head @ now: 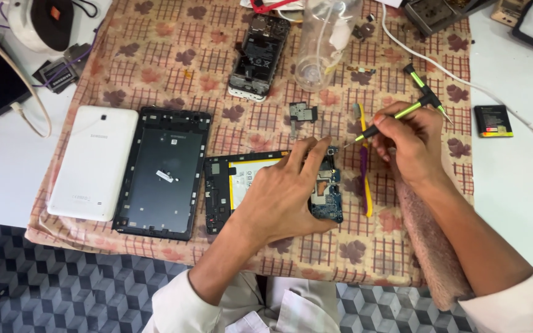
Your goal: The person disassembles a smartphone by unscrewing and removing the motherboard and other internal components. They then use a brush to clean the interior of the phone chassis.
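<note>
The opened tablet lies on the flowered cloth near the front edge of the table, with its white battery and blue circuit board showing. The left hand rests flat on it, the fingers spread and pressing on the board. The right hand is just beside, its fingers closed around a green and black screwdriver whose tip touches the top corner of the tablet. Yellow and purple tweezers lie under this hand. To the left sit a dark back frame and a white back cover, side by side. Further up is an opened phone and a clear plastic cup. On the right, on the bare white table, lies a small black rectangular battery with a coloured label.
</note>
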